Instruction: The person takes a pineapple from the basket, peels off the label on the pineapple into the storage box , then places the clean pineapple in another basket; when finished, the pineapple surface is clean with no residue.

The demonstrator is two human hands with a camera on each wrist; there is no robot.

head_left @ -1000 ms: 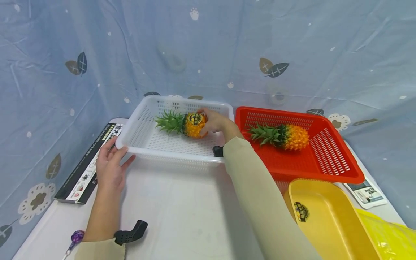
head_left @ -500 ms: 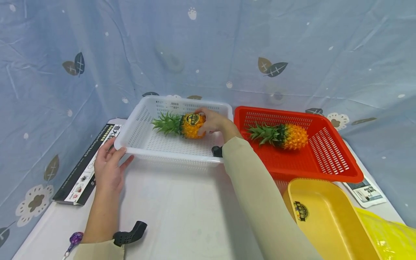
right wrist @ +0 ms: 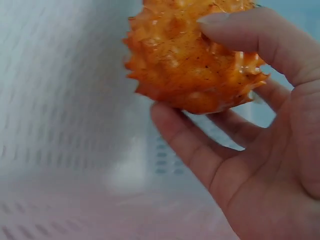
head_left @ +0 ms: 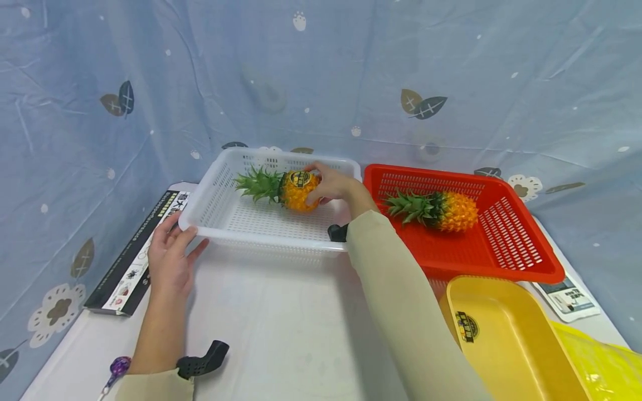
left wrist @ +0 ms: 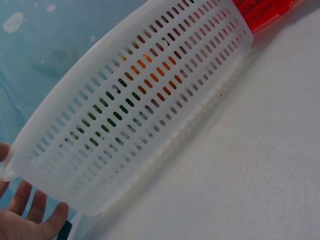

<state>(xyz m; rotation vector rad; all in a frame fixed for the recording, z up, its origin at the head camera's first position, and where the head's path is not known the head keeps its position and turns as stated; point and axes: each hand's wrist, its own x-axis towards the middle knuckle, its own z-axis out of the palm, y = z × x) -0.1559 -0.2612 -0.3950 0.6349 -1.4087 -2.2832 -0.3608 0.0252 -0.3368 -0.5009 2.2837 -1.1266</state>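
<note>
An orange pineapple with a green crown and a round dark label point(head_left: 296, 195) lies sideways in the white perforated basket point(head_left: 261, 240). My right hand point(head_left: 333, 186) grips its bottom end. Seen in the right wrist view, the thumb lies on one side of the spiky fruit point(right wrist: 195, 65) and the fingers reach round underneath. At the basket's front left corner, my left hand point(head_left: 173, 253) holds the rim between thumb and fingers. Through the slots in the left wrist view, the pineapple shows as orange and green patches behind the basket wall point(left wrist: 150, 115).
A red basket point(head_left: 451, 264) with another pineapple point(head_left: 453, 211) stands right of the white one. Nearer on the right are a yellow bin point(head_left: 501, 323) and a yellow bag point(head_left: 602, 362). A long black box point(head_left: 135, 253) lies at the left, with a purple-topped item point(head_left: 119, 366) below.
The pineapple has risen slightly in my right hand and its crown has shifted up a little. My left hand stays at the basket corner.
</note>
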